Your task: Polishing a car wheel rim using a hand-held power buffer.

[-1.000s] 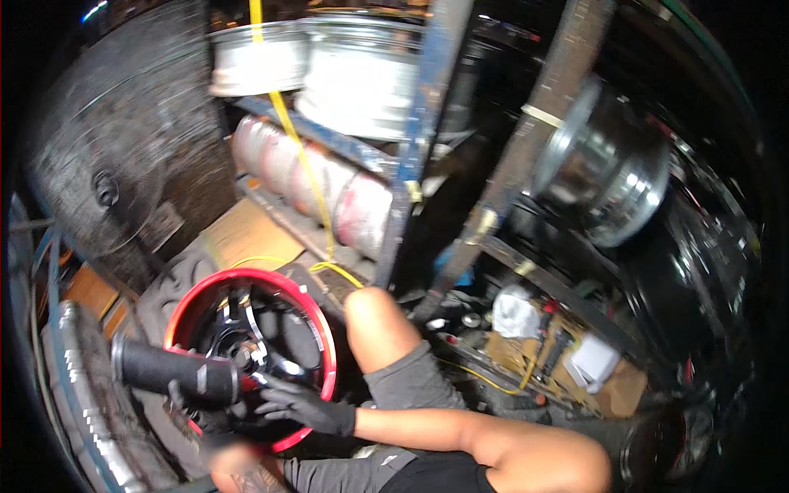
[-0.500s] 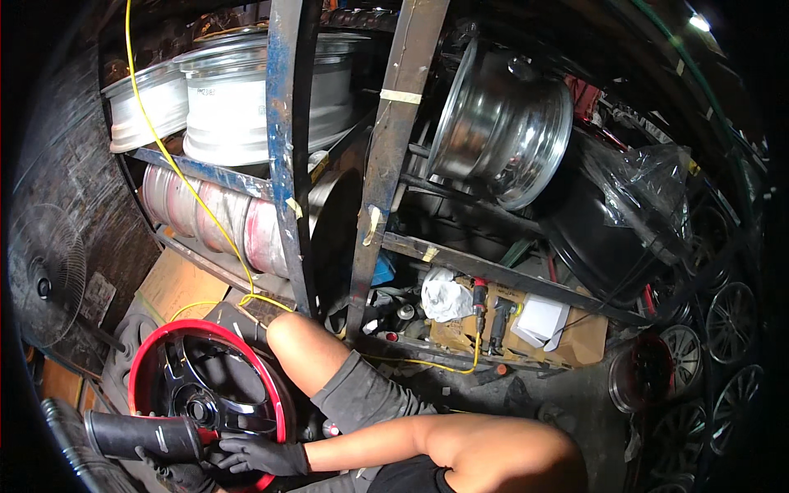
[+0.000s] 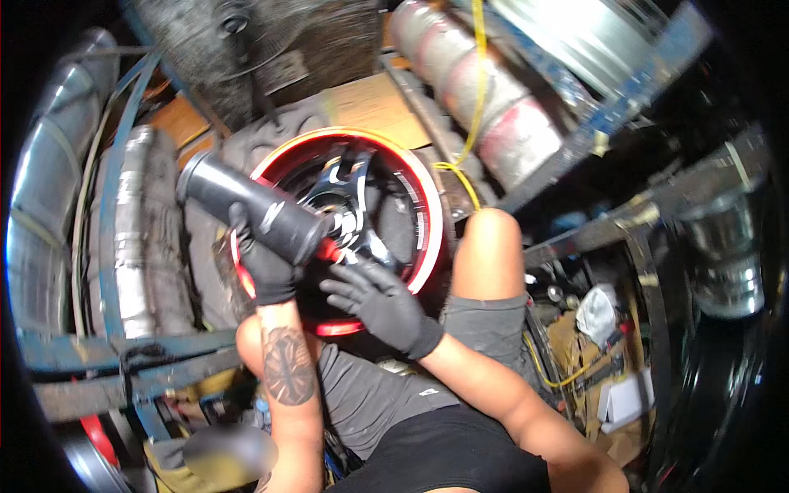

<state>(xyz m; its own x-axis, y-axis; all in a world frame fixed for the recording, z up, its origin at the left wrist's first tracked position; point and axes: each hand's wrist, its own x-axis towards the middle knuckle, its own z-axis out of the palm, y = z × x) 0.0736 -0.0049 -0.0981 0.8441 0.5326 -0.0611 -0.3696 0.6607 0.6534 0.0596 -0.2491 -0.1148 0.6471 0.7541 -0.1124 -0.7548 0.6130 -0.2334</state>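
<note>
My gloved left hand (image 3: pixel 265 267) grips a long black cylinder (image 3: pixel 252 206) with a small red tip (image 3: pixel 329 249) at its lower right end. The cylinder lies diagonally over a black-spoked wheel (image 3: pixel 423 226) with a glossy red rim, which rests between my knees and the padded surface behind. My gloved right hand (image 3: pixel 382 312) is open, fingers spread, just below the red tip and over the lower part of the wheel. Whether a fingertip touches the tip or wheel, I cannot tell.
A fan (image 3: pixel 233 25) stands at the back. Metal racks (image 3: pixel 616 115) hold silver rims and rollers (image 3: pixel 514 131). A yellow hose (image 3: pixel 477 99) hangs at the right of the wheel. Padded rails (image 3: pixel 144 238) are at left, tools and cardboard (image 3: pixel 592 353) at lower right.
The view has swung left and down, so the wheel and my hands sit more centrally. The cylinder is now tilted more steeply, still in my left hand.
</note>
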